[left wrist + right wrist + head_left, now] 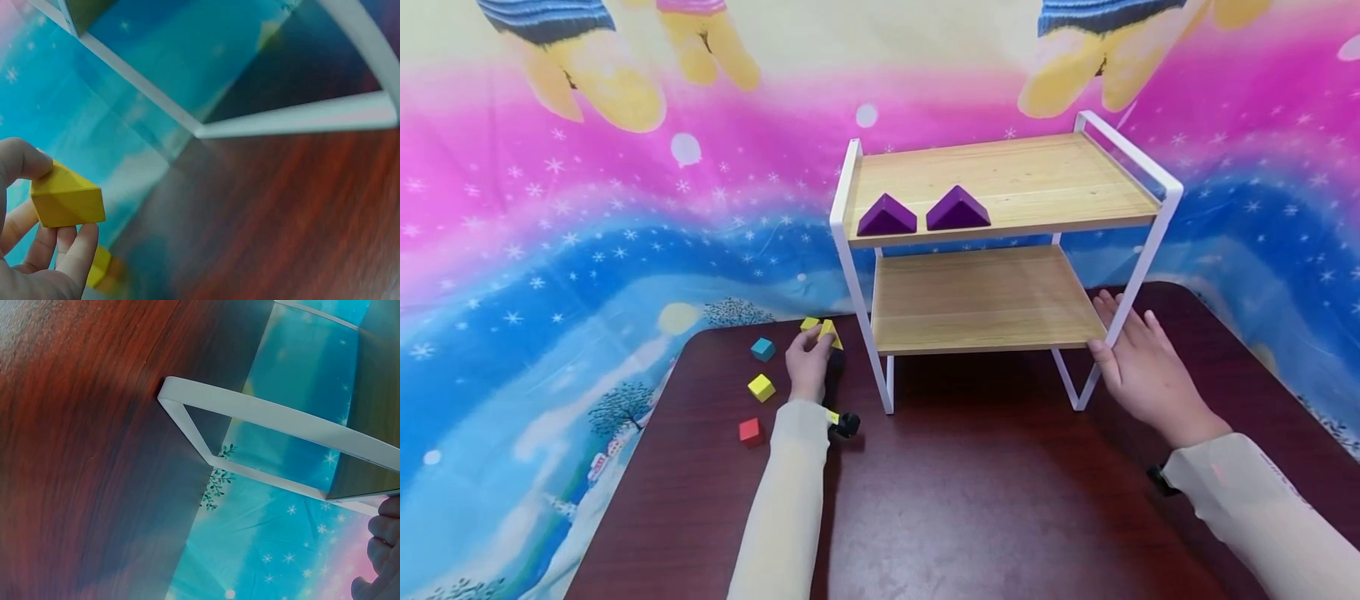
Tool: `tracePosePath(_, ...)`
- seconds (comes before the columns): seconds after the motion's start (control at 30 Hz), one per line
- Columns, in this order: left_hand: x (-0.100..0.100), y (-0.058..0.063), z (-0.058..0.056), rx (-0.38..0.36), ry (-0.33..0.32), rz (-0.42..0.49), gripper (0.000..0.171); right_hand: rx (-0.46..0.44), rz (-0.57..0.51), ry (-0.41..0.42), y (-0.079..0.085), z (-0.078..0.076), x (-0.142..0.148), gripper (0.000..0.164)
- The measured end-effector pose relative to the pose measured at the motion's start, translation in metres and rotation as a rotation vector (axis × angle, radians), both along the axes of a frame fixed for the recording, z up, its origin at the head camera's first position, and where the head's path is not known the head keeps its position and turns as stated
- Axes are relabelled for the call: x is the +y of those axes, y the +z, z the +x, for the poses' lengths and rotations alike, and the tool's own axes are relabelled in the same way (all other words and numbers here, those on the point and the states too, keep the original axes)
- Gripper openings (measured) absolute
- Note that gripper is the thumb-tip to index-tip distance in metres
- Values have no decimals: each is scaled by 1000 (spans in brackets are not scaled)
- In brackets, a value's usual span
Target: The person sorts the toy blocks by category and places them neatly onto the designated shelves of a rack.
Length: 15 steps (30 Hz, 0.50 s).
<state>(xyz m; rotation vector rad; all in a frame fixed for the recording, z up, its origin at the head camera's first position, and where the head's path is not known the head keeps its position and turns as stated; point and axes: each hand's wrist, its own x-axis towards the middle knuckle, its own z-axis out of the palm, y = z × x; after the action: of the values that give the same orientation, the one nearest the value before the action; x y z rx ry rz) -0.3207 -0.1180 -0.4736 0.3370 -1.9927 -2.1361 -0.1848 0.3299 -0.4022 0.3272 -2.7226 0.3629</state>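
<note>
Left fingers [81, 253] sandwich a yellow triangular block [69, 205].

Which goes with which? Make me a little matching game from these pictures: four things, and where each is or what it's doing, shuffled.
1. Left hand
2. Red cube
3. Right hand
4. Purple blocks

A. On the upper shelf
B. Pinching a yellow block
C. On the table, left of the rack
D. At the rack's right leg

Pairs: 1-B; 2-C; 3-D; 4-A
</note>
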Motion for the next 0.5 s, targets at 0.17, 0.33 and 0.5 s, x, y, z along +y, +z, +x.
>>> tracePosePath(0.17, 7, 12, 4, 28, -8, 34, 35, 6, 10, -1, 0, 0, 0, 64)
tracePosePath(0.33, 14, 20, 7, 43, -29, 72, 34, 12, 4, -1, -1, 0, 2, 64)
tracePosePath(0.5, 17, 22, 9, 53, -15, 132, 33, 1, 4, -2, -2, -1, 3, 65)
